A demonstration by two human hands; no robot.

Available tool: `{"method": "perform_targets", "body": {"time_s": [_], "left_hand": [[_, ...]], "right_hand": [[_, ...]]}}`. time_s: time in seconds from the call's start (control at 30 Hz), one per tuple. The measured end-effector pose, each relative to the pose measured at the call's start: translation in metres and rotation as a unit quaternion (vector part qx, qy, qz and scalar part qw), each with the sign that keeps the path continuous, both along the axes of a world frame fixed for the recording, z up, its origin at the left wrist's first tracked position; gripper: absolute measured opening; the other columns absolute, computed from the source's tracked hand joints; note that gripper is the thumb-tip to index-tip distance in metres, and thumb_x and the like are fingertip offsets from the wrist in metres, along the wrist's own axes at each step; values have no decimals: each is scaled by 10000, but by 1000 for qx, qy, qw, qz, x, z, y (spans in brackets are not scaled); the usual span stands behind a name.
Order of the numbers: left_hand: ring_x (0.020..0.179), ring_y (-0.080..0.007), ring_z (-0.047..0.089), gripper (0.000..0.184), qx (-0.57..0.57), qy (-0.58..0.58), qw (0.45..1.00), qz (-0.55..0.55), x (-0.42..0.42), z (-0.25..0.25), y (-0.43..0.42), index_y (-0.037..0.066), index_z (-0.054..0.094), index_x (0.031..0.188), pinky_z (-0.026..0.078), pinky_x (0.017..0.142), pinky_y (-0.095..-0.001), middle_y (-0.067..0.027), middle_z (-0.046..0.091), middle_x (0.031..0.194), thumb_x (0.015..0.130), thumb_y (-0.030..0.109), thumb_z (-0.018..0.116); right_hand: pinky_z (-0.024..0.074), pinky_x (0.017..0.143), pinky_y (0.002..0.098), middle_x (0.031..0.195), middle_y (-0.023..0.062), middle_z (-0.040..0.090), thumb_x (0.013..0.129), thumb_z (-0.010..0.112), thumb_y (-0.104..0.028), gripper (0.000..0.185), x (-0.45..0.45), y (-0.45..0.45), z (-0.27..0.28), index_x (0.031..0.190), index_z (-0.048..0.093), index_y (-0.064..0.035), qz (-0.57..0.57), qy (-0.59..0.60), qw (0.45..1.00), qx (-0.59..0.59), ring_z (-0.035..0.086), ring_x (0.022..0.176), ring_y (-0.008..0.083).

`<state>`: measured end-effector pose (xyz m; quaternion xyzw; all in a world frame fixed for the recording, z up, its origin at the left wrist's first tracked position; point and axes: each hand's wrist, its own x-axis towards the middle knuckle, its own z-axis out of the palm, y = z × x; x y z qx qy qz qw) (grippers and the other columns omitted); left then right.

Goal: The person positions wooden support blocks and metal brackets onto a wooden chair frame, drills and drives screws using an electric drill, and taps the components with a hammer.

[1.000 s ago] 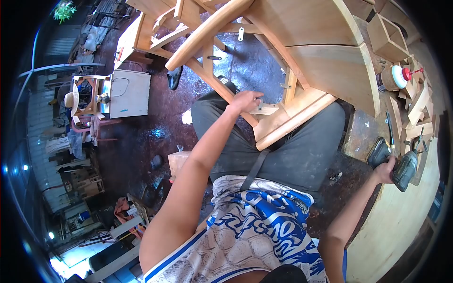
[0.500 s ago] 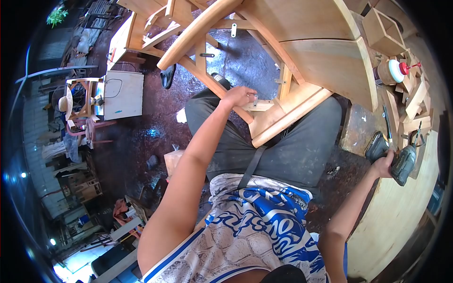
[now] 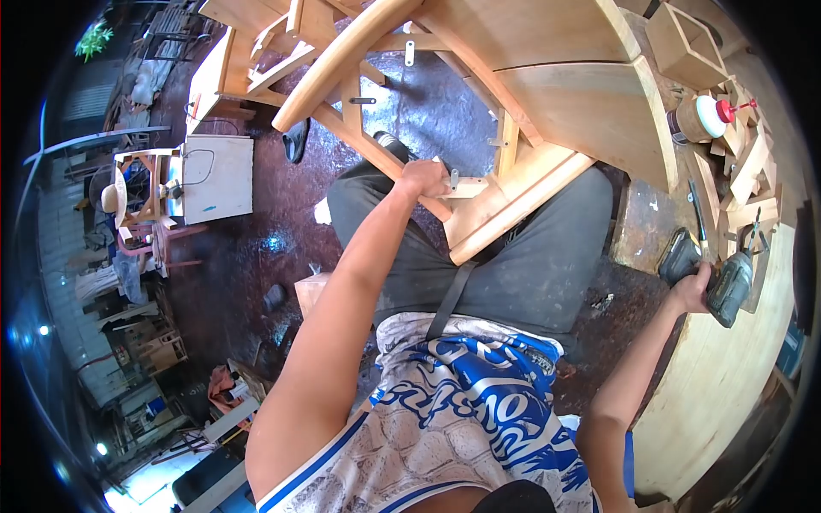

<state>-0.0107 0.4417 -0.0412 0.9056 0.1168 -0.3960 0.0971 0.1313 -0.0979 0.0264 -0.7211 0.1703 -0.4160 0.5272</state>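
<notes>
A light wooden chair frame [image 3: 513, 209] lies tilted across my lap, with broad panels [image 3: 581, 111] and small metal brackets on its rails. My left hand [image 3: 425, 178] rests at a lower rail [image 3: 363, 144], fingers curled, beside a metal bracket [image 3: 454, 179]. What those fingers hold, if anything, is hidden. On the right, my right hand [image 3: 691, 291] is closed around the handle of a dark cordless drill [image 3: 729, 291]. The drill lies on its side at the bench, a bit in its chuck and its battery base [image 3: 680, 256] to the left of my fingers.
Wood offcuts [image 3: 753, 171], a bottle with a red cap [image 3: 703, 118] and an open wooden box [image 3: 684, 47] stand at the right. A pale board [image 3: 727, 385] lies below the drill. A white-topped table [image 3: 218, 175] is at the left, and a slipper [image 3: 295, 141] lies on the floor.
The whole view has shifted slightly, moving the chair frame a little left and up. My left fingers are more curled by the bracket. My right hand stays on the drill, its grip closer around the handle.
</notes>
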Motion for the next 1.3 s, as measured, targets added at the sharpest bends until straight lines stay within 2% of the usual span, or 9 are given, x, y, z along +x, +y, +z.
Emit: {"method": "perform_targets", "body": {"time_s": [0.13, 0.27, 0.33, 0.5, 0.57, 0.77, 1.07, 1.2, 1.3], "left_hand": [[1142, -320, 659, 469, 26, 22, 999, -17, 1, -1, -5, 216, 716, 1248, 518, 958, -440, -107, 721, 1195, 837, 440, 705], [1130, -318, 665, 445, -6, 5, 1000, 7, -1, -1, -1, 229, 719, 1243, 521, 955, -448, -98, 725, 1183, 846, 428, 693], [1108, -298, 678, 394, -5, 12, 1000, 8, 3, -2, 0, 220, 751, 1167, 533, 937, -426, -63, 745, 1132, 813, 381, 687], [1111, -307, 678, 416, -7, 4, 1000, 11, -1, 4, -3, 235, 737, 1202, 532, 942, -442, -89, 735, 1158, 812, 358, 660], [1110, -321, 677, 433, 4, -10, 1000, 10, -1, 3, -4, 245, 723, 1234, 529, 943, -460, -105, 729, 1174, 820, 346, 646], [1107, -315, 677, 408, 17, -11, 1000, 16, -4, 5, -9, 240, 736, 1204, 515, 963, -437, -112, 734, 1152, 820, 359, 661], [1098, -280, 678, 336, 88, -106, 988, -68, -20, 9, 20, 241, 768, 1124, 332, 1151, -447, -112, 755, 1050, 853, 420, 682], [1065, -275, 688, 307, 45, -76, 993, -83, -32, 18, 26, 247, 767, 1106, 347, 1145, -448, -98, 756, 1036, 874, 417, 662], [1039, -279, 693, 291, 97, -88, 983, -130, -33, 9, 24, 235, 766, 1086, 384, 1107, -461, -79, 756, 1008, 890, 417, 651]], "right_hand": [[543, 735, 392, 826, 81, 692, 688, 771, -22, 164, 4, -6, -6, 787, 649, 25, -2, 7, 1000, -5, 629, 706, 236], [544, 758, 397, 900, 123, 706, 703, 763, -48, 240, 5, -19, -19, 892, 670, 67, 5, 47, 999, -5, 652, 770, 267], [544, 761, 397, 903, 124, 707, 702, 764, -48, 243, 4, -17, -16, 896, 671, 66, 6, 43, 999, -6, 654, 774, 267], [547, 763, 400, 908, 127, 710, 702, 766, -48, 245, 4, -11, -12, 900, 673, 63, -8, 42, 999, -5, 659, 782, 268], [511, 649, 362, 727, 50, 664, 722, 736, -23, 121, 4, -7, -11, 704, 621, 10, -9, 15, 1000, -19, 608, 632, 204], [511, 643, 362, 709, 55, 659, 727, 741, -27, 131, 3, -1, -3, 699, 619, 9, -3, 7, 1000, -1, 600, 608, 204], [525, 704, 388, 830, 83, 704, 711, 765, -54, 172, 3, -2, -1, 840, 686, 29, -9, 24, 999, -21, 639, 700, 241], [516, 690, 394, 784, 74, 691, 706, 762, -77, 149, 3, 1, 4, 774, 669, 17, -13, 3, 999, -49, 626, 672, 240], [503, 668, 399, 732, 67, 672, 702, 758, -100, 160, 7, -9, -8, 695, 638, 7, -18, 43, 998, -43, 606, 639, 235]]}}
